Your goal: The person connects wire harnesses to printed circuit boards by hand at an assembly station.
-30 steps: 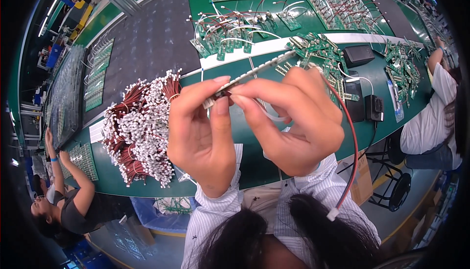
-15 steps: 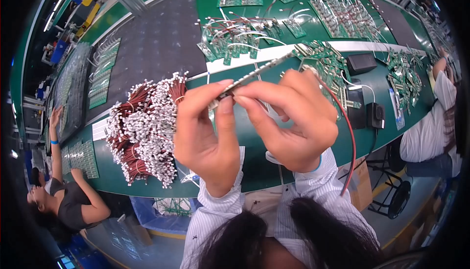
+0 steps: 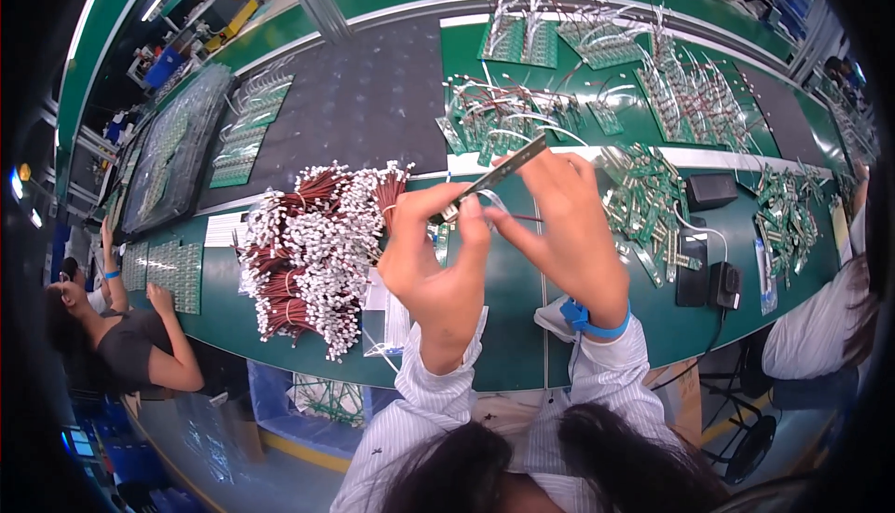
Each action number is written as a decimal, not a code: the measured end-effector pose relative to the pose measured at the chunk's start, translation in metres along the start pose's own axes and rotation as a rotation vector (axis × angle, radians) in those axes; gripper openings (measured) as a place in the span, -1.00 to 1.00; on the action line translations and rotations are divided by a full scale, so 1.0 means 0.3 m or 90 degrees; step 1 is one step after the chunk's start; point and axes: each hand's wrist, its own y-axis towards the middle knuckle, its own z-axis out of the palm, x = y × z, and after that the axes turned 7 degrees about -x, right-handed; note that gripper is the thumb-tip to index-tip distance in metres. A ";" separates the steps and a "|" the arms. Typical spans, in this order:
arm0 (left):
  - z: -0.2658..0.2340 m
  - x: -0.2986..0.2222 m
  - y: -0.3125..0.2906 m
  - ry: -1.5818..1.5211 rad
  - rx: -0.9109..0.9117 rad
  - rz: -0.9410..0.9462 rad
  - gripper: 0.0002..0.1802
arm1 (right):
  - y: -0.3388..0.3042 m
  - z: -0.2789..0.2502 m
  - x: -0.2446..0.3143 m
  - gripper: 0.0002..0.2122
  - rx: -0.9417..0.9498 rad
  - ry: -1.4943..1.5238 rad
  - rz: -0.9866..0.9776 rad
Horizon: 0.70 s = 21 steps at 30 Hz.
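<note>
My left hand [image 3: 433, 270] pinches a narrow green circuit board strip [image 3: 508, 168] near its lower left end, with the strip slanting up to the right. Beside it, my right hand [image 3: 578, 233] has its thumb apart from its fingers. Those fingers reach behind the strip's upper end; whether they touch it is hidden. A short length of red wire [image 3: 528, 218] and a white wire show between the right thumb and fingers. Left of my hands lies a large heap of bundled red wires with white connectors [image 3: 317, 252]. Several loose small circuit boards [image 3: 643, 196] are piled to the right.
Wired board panels [image 3: 522, 42] stand on the far side of the bench. A black adapter [image 3: 725, 284] and a black box [image 3: 710, 191] sit at right. A blue bin [image 3: 280, 406] is below the front edge. Co-workers [image 3: 149, 336] are at both sides.
My right hand has opened, its thumb and fingers parting from the pinch at the strip. The long red wire hanging beside the right arm no longer shows. The view has shifted.
</note>
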 end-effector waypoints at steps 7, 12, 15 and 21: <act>-0.069 0.036 0.047 -0.024 0.015 -0.108 -0.89 | -0.115 -0.094 0.177 -0.57 0.170 0.164 -0.193; -0.080 0.081 0.062 -0.065 0.023 -0.119 -0.88 | -0.392 0.014 0.161 -0.75 0.711 0.365 -0.413; -0.009 0.059 0.051 -0.088 0.051 -0.154 -0.88 | -0.570 0.033 0.099 -0.75 0.661 0.411 -0.246; -0.081 0.063 0.091 0.004 0.020 -0.104 -0.90 | -1.099 -0.049 0.162 -0.73 0.530 0.483 0.022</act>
